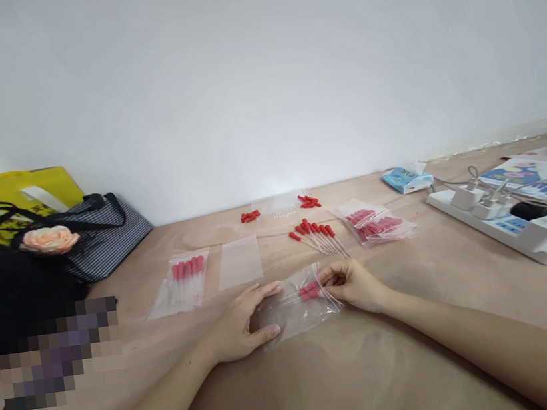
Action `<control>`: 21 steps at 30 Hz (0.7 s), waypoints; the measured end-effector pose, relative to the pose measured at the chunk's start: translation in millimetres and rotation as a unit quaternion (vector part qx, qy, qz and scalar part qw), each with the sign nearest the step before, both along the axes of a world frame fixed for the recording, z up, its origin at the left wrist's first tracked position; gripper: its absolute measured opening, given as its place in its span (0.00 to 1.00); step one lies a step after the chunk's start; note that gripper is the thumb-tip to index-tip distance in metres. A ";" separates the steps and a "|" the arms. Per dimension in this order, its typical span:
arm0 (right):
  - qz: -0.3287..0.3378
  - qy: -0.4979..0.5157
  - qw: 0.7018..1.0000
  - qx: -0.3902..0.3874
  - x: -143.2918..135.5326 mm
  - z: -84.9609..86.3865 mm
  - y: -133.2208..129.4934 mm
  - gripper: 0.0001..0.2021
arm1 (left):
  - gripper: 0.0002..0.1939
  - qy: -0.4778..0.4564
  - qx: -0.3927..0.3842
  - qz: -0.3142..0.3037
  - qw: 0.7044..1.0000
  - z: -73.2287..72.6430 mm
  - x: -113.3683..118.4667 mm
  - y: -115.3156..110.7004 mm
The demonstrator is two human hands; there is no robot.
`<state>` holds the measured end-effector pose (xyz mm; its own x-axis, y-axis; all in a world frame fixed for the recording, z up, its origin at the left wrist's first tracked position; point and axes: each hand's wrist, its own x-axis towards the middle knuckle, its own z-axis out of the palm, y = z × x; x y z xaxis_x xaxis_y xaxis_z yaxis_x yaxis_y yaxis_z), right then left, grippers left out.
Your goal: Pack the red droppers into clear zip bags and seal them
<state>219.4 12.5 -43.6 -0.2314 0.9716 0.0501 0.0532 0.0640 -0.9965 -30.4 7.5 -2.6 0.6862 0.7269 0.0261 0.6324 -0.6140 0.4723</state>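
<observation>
A clear plastic zip bag [293,320] lies on the table in front of me, with a few droppers [310,291] inside, their red bulbs toward the right. My right hand [357,287] pinches the bag's right edge, beside the bulbs. At the bag's left end rests my left hand [241,323], its thumb and fingers apart and touching the plastic. Beyond the hands is a fan of loose red-bulbed droppers [314,230]. A filled bag of droppers [185,280] lies to the left, next to a flat bag [238,262]. More filled bags [377,223] are stacked to the right.
Two piles of red rubber bulbs [249,216] and clear tubes [284,205] lie near the wall. On the right are a white power strip [497,222] with plugs, a blue tissue pack [406,179] and printed papers [526,172]. A striped bag [106,237] and yellow bag [49,184] stand left.
</observation>
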 end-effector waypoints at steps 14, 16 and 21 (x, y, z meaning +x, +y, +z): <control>-0.202 -0.426 0.873 0.128 36.4 29.6 76.1 0.08 | 0.27 0.006 0.001 0.002 1.000 -0.5 -2.0 0.4; -0.212 -0.448 0.863 0.099 33.9 29.5 92.9 0.11 | 0.28 0.013 -0.004 0.005 1.000 -0.6 -2.1 0.0; -0.207 -0.427 0.878 0.064 26.2 23.3 117.2 0.04 | 0.28 0.007 -0.005 0.009 1.000 -2.6 -3.8 -0.4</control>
